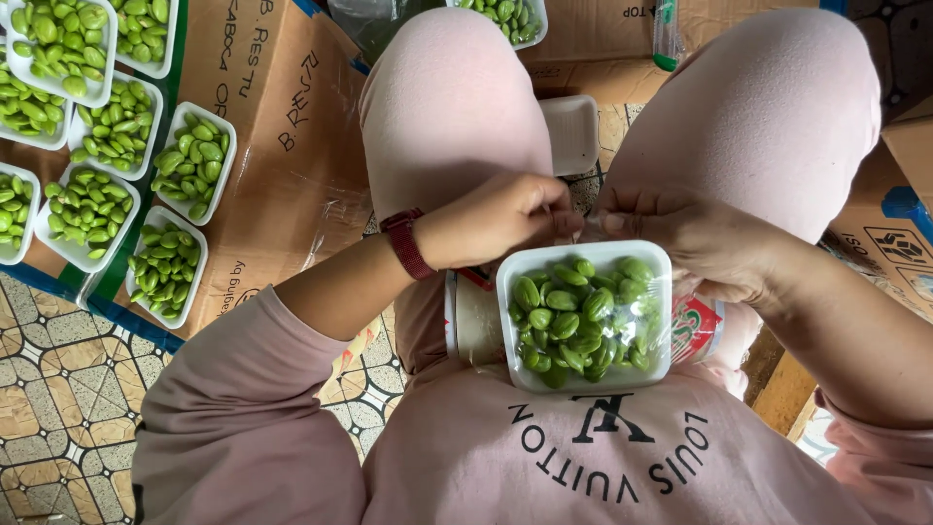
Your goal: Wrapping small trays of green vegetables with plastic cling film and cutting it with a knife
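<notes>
A white foam tray (584, 386) heaped with green beans (581, 313) rests on my lap, on top of a round tin. Clear film covers the beans. My left hand (496, 219), with a dark red watch strap on the wrist, has its fingers pinched at the tray's far rim. My right hand (695, 238) pinches there too, fingertip to fingertip with the left. What the fingers hold looks like the edge of the clear film, but it is too small to tell.
Several filled white trays of green beans (117, 131) lie in rows on flattened cardboard (292, 146) at the left. An empty white tray (573, 131) sits between my knees. Another filled tray (510, 19) is at the top. Patterned floor tiles (58, 389) are at lower left.
</notes>
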